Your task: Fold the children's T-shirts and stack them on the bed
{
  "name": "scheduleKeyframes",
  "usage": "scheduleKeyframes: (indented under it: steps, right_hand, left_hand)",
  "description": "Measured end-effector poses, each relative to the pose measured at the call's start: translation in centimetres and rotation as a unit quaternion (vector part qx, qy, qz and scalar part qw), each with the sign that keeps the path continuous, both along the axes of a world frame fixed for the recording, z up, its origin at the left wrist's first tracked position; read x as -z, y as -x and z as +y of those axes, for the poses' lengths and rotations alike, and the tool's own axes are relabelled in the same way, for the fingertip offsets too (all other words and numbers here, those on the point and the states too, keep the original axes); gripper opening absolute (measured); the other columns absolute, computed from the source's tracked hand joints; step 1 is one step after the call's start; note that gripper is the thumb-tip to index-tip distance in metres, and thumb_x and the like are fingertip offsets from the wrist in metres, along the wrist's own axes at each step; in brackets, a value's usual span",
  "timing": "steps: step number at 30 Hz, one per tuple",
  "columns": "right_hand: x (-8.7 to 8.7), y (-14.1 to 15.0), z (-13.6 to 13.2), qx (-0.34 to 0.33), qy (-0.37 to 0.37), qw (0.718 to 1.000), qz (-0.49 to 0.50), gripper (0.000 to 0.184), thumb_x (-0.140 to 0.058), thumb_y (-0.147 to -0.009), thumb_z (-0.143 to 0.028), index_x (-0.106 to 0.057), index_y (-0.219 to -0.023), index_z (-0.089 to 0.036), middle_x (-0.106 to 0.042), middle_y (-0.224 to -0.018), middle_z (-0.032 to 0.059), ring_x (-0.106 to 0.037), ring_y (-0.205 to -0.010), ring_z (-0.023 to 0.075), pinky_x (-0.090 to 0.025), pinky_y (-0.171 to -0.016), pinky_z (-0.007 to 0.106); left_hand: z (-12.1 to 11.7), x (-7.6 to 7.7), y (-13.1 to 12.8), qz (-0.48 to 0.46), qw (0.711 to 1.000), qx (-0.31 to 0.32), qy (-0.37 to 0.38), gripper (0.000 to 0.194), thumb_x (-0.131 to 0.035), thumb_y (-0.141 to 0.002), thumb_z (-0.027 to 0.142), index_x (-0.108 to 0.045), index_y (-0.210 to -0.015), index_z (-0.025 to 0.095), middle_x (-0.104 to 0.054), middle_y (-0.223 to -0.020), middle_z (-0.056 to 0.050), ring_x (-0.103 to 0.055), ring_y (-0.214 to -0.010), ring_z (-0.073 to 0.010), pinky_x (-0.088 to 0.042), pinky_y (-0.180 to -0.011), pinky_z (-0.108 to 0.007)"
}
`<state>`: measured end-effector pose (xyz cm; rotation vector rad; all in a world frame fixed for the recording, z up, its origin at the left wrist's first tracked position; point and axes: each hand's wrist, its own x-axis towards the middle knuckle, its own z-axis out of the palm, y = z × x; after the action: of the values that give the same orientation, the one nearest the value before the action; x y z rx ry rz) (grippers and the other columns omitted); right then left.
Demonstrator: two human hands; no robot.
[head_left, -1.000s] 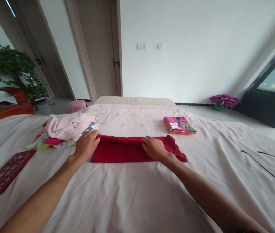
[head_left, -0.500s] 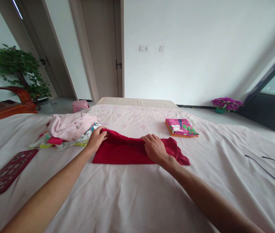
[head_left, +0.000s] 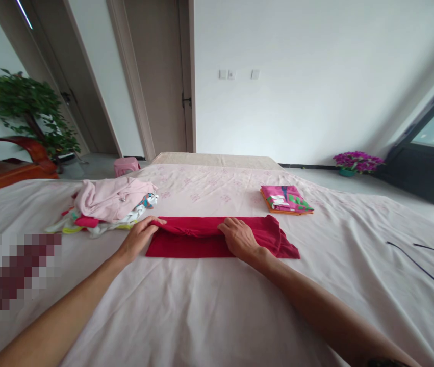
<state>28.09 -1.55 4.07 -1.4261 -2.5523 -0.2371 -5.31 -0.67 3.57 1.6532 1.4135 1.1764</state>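
A dark red shirt [head_left: 197, 247], folded into a long strip, lies crosswise on the cloth-covered bed in front of me. At its left end, my left hand [head_left: 143, 235] pinches the edge of the upper layer between thumb and fingers. Farther right, my right hand [head_left: 238, 237] has its fingers curled over that same edge, near the strip's middle. Between the two hands the layer bunches into a ridge. The shirt's right end spreads flat in a slanted, sleeve-like corner. My right fingertips are partly hidden in the fabric.
A loose heap of clothes [head_left: 115, 199] with a pink top lies at the left, close to my left hand. A folded pink and orange stack [head_left: 287, 200] sits back right. Eyeglasses [head_left: 417, 267] rest at far right. A blurred dark red object [head_left: 18, 270] lies left.
Both hands have come nearer to me, bringing the raised edge of the red shirt down and forward. My left hand has dropped lower and slightly left.
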Motion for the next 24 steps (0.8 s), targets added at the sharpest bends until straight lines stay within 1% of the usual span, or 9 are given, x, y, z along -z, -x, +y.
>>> scheduleKeyframes:
  steps: [3,6,9,11,13,15,19,21,24]
  right_hand:
    - [0.1,-0.6,-0.6,-0.031,0.002,0.999,0.009,0.021,-0.046,-0.094,-0.014,-0.065,-0.098,-0.020,-0.061,-0.100,0.0087,-0.051,-0.090,0.0214,-0.037,-0.075,0.031]
    - [-0.2,-1.2,-1.1,-0.064,0.029,0.997,0.022,0.023,-0.048,-0.089,-0.009,-0.067,-0.097,-0.019,-0.063,-0.098,0.0080,-0.053,-0.089,0.0202,-0.038,-0.078,0.031]
    - [-0.6,-2.4,-1.5,-0.095,0.062,0.991,0.069,0.025,-0.054,-0.084,-0.011,-0.068,-0.101,-0.020,-0.066,-0.098,0.0052,-0.057,-0.092,0.0196,-0.040,-0.084,0.032]
    - [-0.9,-4.0,-1.7,-0.087,0.075,0.986,0.125,0.024,-0.058,-0.084,-0.018,-0.068,-0.106,-0.022,-0.068,-0.102,0.0034,-0.059,-0.096,0.0193,-0.041,-0.088,0.031]
    - [-1.3,-6.1,-1.6,-0.017,0.071,0.981,0.182,0.024,-0.056,-0.089,-0.025,-0.067,-0.110,-0.023,-0.069,-0.105,0.0035,-0.061,-0.098,0.0188,-0.042,-0.088,0.029]
    - [-1.7,-8.7,-1.3,0.107,0.049,0.971,0.207,0.026,-0.050,-0.093,-0.027,-0.065,-0.113,-0.021,-0.069,-0.109,0.0054,-0.063,-0.100,0.0192,-0.044,-0.086,0.029]
    - [-2.4,-13.0,-0.6,0.336,0.033,0.929,0.154,0.036,-0.042,-0.097,-0.035,-0.056,-0.126,-0.020,-0.063,-0.123,0.0124,-0.064,-0.104,0.0268,-0.045,-0.084,0.036]
    - [-2.4,-13.9,-0.5,0.398,0.065,0.907,0.125,0.043,-0.039,-0.098,-0.045,-0.052,-0.130,-0.020,-0.062,-0.125,0.0155,-0.064,-0.104,0.0312,-0.045,-0.083,0.041]
    - [-1.6,-13.8,-0.3,0.394,0.100,0.907,0.110,0.050,-0.042,-0.096,-0.052,-0.048,-0.134,-0.020,-0.065,-0.122,0.0155,-0.064,-0.106,0.0333,-0.044,-0.085,0.042]
  left_hand:
    - [-1.1,0.5,0.8,0.067,0.997,0.045,0.014,0.025,-0.049,-0.076,0.028,-0.066,-0.092,0.020,-0.071,-0.114,-0.007,-0.062,-0.113,-0.0240,-0.043,-0.105,-0.040]
    - [-1.5,0.8,1.4,0.165,0.984,0.064,0.005,0.023,-0.046,-0.070,0.020,-0.065,-0.083,0.021,-0.071,-0.113,-0.006,-0.064,-0.112,-0.0235,-0.044,-0.104,-0.039]
    - [-1.7,0.7,2.0,0.282,0.953,0.105,-0.030,0.029,-0.041,-0.065,0.013,-0.066,-0.075,0.023,-0.071,-0.111,-0.004,-0.064,-0.111,-0.0220,-0.045,-0.101,-0.037]
    - [-1.7,0.5,2.2,0.341,0.933,0.103,-0.060,0.033,-0.039,-0.065,0.011,-0.068,-0.072,0.024,-0.072,-0.111,-0.003,-0.064,-0.109,-0.0218,-0.045,-0.100,-0.037]
    - [-1.7,0.3,1.9,0.364,0.923,0.082,-0.090,0.035,-0.038,-0.065,0.010,-0.069,-0.073,0.025,-0.072,-0.112,-0.002,-0.064,-0.110,-0.0223,-0.045,-0.102,-0.038]
    - [-1.7,0.0,1.1,0.354,0.926,0.072,-0.109,0.035,-0.038,-0.066,0.010,-0.069,-0.074,0.025,-0.071,-0.115,-0.002,-0.062,-0.115,-0.0223,-0.043,-0.105,-0.037]
    - [-1.5,-0.3,-2.2,0.307,0.940,0.082,-0.122,0.031,-0.038,-0.072,0.011,-0.065,-0.079,0.024,-0.071,-0.116,-0.002,-0.061,-0.119,-0.0200,-0.042,-0.109,-0.035]
    - [-1.1,-0.2,-4.3,0.294,0.942,0.087,-0.134,0.030,-0.039,-0.078,0.014,-0.066,-0.087,0.024,-0.071,-0.116,-0.002,-0.063,-0.116,-0.0194,-0.044,-0.108,-0.035]
    - [-0.6,0.4,-7.0,0.297,0.935,0.121,-0.152,0.034,-0.042,-0.090,0.028,-0.065,-0.113,0.023,-0.067,-0.126,-0.004,-0.059,-0.122,-0.0196,-0.044,-0.108,-0.035]
